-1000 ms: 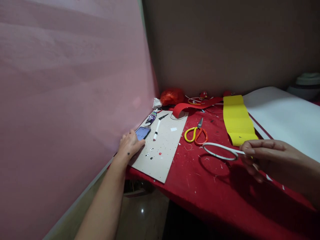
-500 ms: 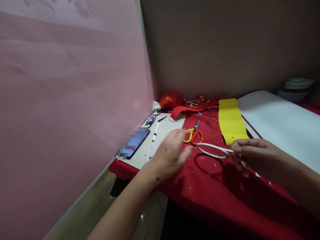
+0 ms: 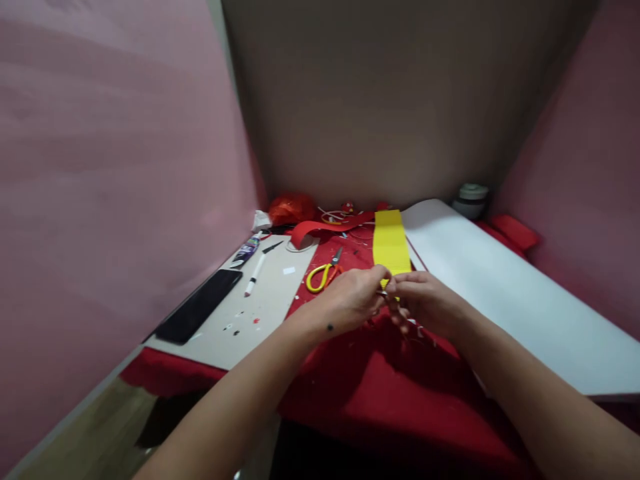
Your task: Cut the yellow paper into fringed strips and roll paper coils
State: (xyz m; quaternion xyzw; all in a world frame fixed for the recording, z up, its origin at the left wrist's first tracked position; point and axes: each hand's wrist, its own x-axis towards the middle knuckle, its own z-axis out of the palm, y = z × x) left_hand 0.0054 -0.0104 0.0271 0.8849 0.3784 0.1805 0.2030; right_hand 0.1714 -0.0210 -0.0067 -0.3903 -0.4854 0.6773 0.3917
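My left hand (image 3: 357, 293) and my right hand (image 3: 430, 300) meet above the red cloth, fingertips touching. Both are closed in a pinch around a thin white paper strip (image 3: 382, 293). Only a small bit of the strip shows; the fingers hide the rest. Just beyond the fingertips lies a yellow corrugated paper sheet (image 3: 391, 240). Scissors (image 3: 320, 277) with one yellow and one red handle lie left of the hands, partly covered by my left hand.
On a grey board (image 3: 273, 320) at the left lie a black phone (image 3: 200, 307), a white pen (image 3: 255, 275), a glue tube (image 3: 247, 249) and small paper scraps. A red strip (image 3: 325, 228) and an orange-red bag (image 3: 291, 209) are behind. A large white sheet (image 3: 490, 287) covers the right side.
My left hand has moved right to meet my right hand, its fingers closing. The white strip's loop, visible before, is now mostly hidden. The view has swung right, and the phone screen has gone dark.
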